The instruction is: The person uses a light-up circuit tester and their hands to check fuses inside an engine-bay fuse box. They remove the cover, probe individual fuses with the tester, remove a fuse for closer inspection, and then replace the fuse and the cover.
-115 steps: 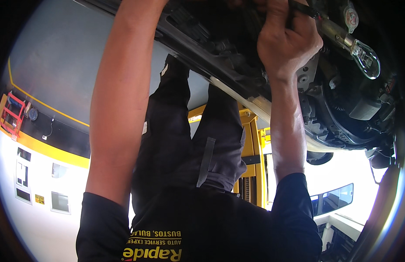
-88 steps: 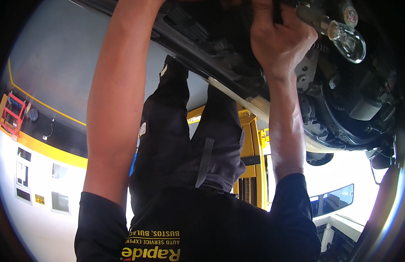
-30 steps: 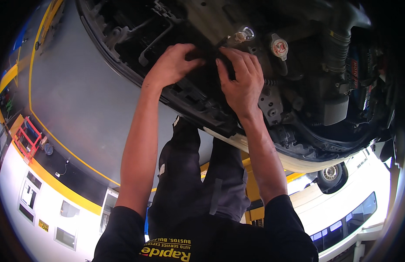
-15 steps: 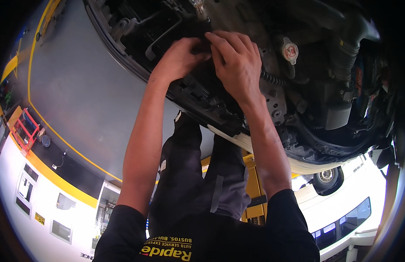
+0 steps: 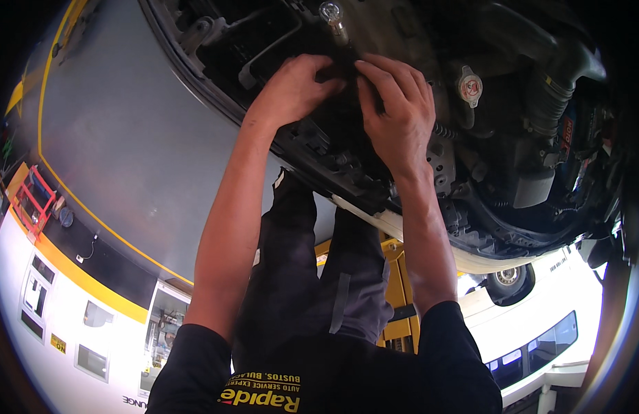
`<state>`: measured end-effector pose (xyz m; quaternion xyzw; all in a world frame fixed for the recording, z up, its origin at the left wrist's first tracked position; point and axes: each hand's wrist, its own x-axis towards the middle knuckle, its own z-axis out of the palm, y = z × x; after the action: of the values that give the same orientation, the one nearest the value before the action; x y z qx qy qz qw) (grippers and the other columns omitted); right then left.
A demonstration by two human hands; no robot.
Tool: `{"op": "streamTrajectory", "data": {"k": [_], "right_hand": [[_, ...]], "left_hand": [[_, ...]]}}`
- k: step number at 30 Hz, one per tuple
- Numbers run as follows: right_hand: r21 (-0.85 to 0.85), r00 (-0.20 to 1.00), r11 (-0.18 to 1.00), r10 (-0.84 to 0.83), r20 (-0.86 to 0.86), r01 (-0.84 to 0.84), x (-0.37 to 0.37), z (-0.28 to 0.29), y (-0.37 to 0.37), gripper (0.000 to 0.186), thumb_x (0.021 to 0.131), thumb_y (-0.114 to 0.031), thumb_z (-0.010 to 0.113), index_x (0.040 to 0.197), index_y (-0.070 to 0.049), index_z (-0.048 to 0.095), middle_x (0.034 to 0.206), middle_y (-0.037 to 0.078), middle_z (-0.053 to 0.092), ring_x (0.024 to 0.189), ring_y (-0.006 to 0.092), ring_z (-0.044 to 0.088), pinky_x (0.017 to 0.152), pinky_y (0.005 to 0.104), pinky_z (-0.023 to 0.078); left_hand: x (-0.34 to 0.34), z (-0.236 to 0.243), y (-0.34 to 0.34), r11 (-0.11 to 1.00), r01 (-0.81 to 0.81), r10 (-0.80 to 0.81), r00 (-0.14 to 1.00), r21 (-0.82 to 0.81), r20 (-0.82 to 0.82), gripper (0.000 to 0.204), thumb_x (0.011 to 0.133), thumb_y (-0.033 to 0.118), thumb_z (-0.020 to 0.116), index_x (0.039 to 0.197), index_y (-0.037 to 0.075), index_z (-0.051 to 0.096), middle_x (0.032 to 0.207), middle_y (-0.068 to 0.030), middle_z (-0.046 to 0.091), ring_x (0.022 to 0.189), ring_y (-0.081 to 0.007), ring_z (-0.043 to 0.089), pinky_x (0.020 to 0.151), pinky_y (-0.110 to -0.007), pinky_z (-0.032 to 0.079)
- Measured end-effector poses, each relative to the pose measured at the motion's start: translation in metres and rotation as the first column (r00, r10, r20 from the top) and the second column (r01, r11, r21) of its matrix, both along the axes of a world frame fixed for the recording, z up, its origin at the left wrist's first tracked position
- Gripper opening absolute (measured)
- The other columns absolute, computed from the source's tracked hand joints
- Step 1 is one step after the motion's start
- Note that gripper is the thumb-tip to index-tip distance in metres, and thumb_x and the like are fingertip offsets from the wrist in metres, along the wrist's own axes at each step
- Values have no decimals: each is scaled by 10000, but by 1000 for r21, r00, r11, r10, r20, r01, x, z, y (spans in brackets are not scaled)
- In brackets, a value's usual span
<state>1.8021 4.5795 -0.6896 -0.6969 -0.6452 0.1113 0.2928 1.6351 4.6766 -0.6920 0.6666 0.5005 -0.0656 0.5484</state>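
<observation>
A clear glass bulb [image 5: 330, 12] with a metal base points away from me at the top of the picture, above both hands. Whatever dark part carries its base fades into shadow between my fingers. My left hand [image 5: 292, 90] is curled, thumb and fingers drawn together at that dark spot. Opposite it, my right hand [image 5: 400, 114] bends its fingers inward, the index fingertip and thumb close to the same place. What either hand pinches is too dark to make out. Both hands are over the open engine bay, just inside the front edge of the car [image 5: 319, 165].
A radiator cap [image 5: 470, 87] sits right of my right hand, with a ribbed black hose [image 5: 545, 107] beyond. Left lies a grey floor [image 5: 119, 131] with a yellow line. A yellow post [image 5: 395, 290] stands near my legs; a white vehicle [image 5: 540, 303] is at lower right.
The bulb shows more fully at the top now. Both hands appear slightly farther right in the picture, and the whole view has shifted a little. My fingers stay bent around the same dark spot.
</observation>
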Motion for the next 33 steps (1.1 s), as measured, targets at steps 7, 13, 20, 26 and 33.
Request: {"op": "streamTrajectory", "data": {"k": [7, 13, 20, 26, 33], "right_hand": [[70, 998, 996, -62, -8, 62, 21, 34, -26, 229, 787, -50, 769, 1008, -108, 745, 999, 44, 745, 919, 244, 711, 799, 388, 526], [226, 980, 954, -185, -71, 197, 50, 91, -50, 311, 734, 0, 810, 1027, -78, 743, 950, 36, 757, 847, 227, 707, 771, 361, 541], [439, 863, 782, -504, 28, 442, 151, 167, -115, 186, 827, 87, 733, 998, 14, 731, 841, 108, 758, 770, 209, 732, 711, 301, 555], [451, 624, 547, -781, -29, 705, 253, 184, -207, 158, 853, 54, 736, 997, -10, 744, 916, 116, 760, 800, 245, 728, 752, 340, 561], [463, 613, 561, -789, 47, 686, 417, 204, -211, 520, 898, -241, 781, 1340, -49, 589, 1229, 203, 620, 1116, 339, 617, 957, 446, 490]], "left_hand": [[-14, 15, -24, 976, 89, -105, 992, 197, 73, 273, 1026, 223, 641, 1145, -6, 730, 1111, -175, 745, 1026, -314, 708, 932, -371, 520], [-15, 84, -49, 962, -51, 22, 994, 267, 110, 240, 1077, 177, 546, 1190, 10, 677, 1143, -124, 708, 1064, -261, 675, 956, -368, 503], [-6, 59, -116, 935, -104, 30, 976, 339, 217, 259, 1083, 178, 514, 1199, 14, 676, 1164, -127, 704, 1099, -265, 669, 985, -361, 503], [58, 50, -171, 902, -388, 319, 894, 189, 313, 298, 1102, 214, 484, 1192, -4, 665, 1139, -126, 703, 1074, -219, 662, 971, -350, 503], [72, 26, -204, 693, -264, 315, 948, 671, 47, 288, 1089, 274, 519, 1097, 49, 698, 875, -94, 730, 810, -268, 684, 722, -370, 498]]}}
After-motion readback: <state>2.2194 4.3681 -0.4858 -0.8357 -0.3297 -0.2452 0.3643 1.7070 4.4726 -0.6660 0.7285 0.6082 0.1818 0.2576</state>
